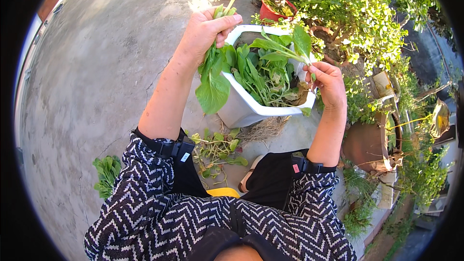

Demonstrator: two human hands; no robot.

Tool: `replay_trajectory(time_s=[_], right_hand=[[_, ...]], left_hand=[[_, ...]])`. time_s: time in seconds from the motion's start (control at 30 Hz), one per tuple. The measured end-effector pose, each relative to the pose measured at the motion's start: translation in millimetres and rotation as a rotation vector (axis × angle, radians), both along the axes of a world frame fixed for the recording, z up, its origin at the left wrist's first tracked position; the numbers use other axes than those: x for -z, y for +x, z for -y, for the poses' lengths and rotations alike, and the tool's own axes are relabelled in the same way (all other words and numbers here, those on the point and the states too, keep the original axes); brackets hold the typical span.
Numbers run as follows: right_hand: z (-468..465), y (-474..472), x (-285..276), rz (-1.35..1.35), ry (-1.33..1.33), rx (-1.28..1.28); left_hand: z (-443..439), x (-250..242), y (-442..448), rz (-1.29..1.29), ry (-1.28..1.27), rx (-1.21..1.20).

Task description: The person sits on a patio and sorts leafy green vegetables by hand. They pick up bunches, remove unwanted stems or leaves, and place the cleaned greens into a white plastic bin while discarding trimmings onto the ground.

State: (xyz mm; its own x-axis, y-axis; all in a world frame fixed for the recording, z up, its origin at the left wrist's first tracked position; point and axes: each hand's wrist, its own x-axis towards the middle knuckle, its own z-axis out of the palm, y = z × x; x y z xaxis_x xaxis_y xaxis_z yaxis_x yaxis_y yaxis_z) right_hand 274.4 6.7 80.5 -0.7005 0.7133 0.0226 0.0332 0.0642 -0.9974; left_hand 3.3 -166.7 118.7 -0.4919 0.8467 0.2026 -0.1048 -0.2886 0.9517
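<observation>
My left hand [214, 29] grips a bunch of leafy greens [214, 92] by the stems, with the broad leaves hanging below it at the left rim of a white container [266, 110]. Between thumb and fingers my right hand [324, 79] holds a small leafy green plant [281, 48] near its root end, over the container's right rim. Its leaves point up and left over the opening. More greens [255, 76] lie inside the container, some of them wilted, beside a brown dried leaf [299, 94].
Plucked leaves and stems [217, 152] lie on the concrete before my feet, with dry roots [266, 128] beside the container. Another pile of greens [107, 175] is at my left. Potted plants line the right side, including a red pot [270, 13] and a large brown pot [364, 145].
</observation>
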Motion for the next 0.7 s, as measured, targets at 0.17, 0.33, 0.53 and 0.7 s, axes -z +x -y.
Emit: replay_trajectory(time_s=[0.17, 0.33, 0.53, 0.7], right_hand=[[-2, 8, -7, -0.250, -0.126, 0.003], [13, -8, -7, -0.141, -0.142, -0.088], [34, -21, -10, -0.121, -0.258, -0.231], [41, -27, -10, -0.072, -0.144, -0.263]], left_hand=[[-4, 1, 13, -0.088, -0.011, -0.001], [-9, 12, 47, -0.579, 0.140, -0.064], [-11, 19, 62, -1.133, 0.081, -0.093], [-5, 14, 47, -0.878, -0.168, 0.279]])
